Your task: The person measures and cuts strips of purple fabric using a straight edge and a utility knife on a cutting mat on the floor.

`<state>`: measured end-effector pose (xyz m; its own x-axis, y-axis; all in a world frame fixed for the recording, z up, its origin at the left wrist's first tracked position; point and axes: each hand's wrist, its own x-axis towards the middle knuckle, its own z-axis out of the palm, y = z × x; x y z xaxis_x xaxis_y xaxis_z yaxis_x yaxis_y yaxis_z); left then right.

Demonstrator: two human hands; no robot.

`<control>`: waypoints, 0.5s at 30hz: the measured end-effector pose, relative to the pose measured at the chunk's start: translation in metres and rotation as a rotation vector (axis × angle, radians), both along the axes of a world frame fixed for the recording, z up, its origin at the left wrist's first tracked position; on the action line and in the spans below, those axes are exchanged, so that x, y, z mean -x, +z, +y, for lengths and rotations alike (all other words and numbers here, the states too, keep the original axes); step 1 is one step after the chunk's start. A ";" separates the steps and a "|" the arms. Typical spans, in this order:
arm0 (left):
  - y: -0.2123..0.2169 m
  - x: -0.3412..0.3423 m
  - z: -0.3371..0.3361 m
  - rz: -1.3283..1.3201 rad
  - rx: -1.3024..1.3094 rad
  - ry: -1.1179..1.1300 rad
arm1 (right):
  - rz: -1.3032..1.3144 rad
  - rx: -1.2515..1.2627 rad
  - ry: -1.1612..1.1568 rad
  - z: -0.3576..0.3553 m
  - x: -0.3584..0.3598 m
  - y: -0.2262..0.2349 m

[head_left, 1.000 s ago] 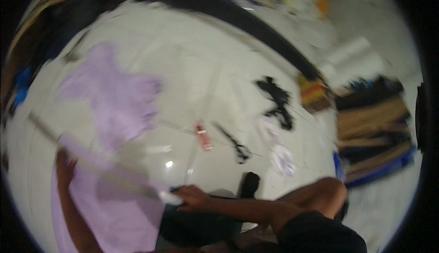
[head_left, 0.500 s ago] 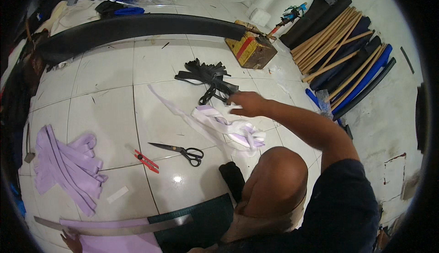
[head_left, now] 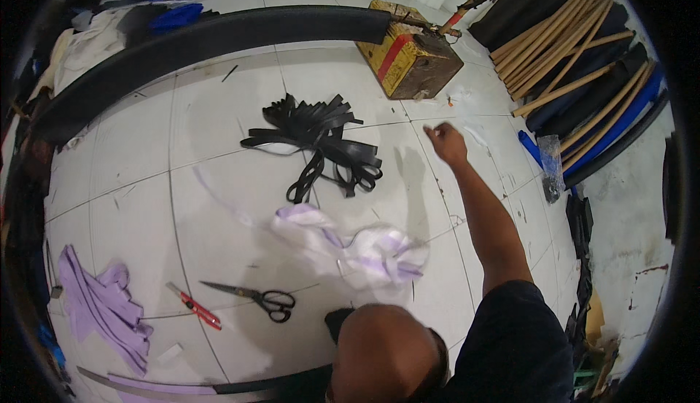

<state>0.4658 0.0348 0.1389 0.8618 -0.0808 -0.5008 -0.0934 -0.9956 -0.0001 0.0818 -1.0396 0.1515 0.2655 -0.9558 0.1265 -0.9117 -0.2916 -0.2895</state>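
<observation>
My right hand (head_left: 446,143) is stretched out over the tiled floor, between a bundle of black strips (head_left: 321,130) and a worn yellow box (head_left: 390,57). Its fingers are curled together; whatever they may hold is too small to make out. Nearer my knee lies a loose heap of white and lilac strips (head_left: 386,253). Black-handled scissors (head_left: 266,301) and a red cutter knife (head_left: 198,310) rest side by side on the tiles. My left hand is out of view. A long metal ruler (head_left: 102,381) lies across lilac fabric (head_left: 168,390) at the lower edge.
More lilac strips (head_left: 106,308) are piled at the left. A long black band (head_left: 219,35) stretches across the far side to the box. Wooden sticks (head_left: 550,46) lie on dark and blue rolls (head_left: 620,137) by the right wall.
My right hand has moved from the black strips out toward the box's near side. The black bundle lies more spread out. My left hand, earlier at the ruler, has left the view as the camera shifted.
</observation>
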 end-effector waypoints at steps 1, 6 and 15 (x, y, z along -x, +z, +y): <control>0.010 0.007 0.048 0.011 -0.048 -0.442 | -0.115 0.097 -0.012 -0.032 -0.017 -0.015; -0.009 0.068 -0.036 0.132 -0.096 0.107 | -0.125 0.301 -0.103 -0.164 -0.053 0.045; 0.007 0.094 -0.114 0.149 -0.120 0.272 | 0.174 0.074 -0.297 -0.279 -0.135 0.069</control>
<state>0.3722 -0.0791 0.1455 0.7600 0.2097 -0.6152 0.1681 -0.9777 -0.1255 0.2169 -1.3183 0.2205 0.0012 -0.9844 0.1759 -0.9937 -0.0209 -0.1105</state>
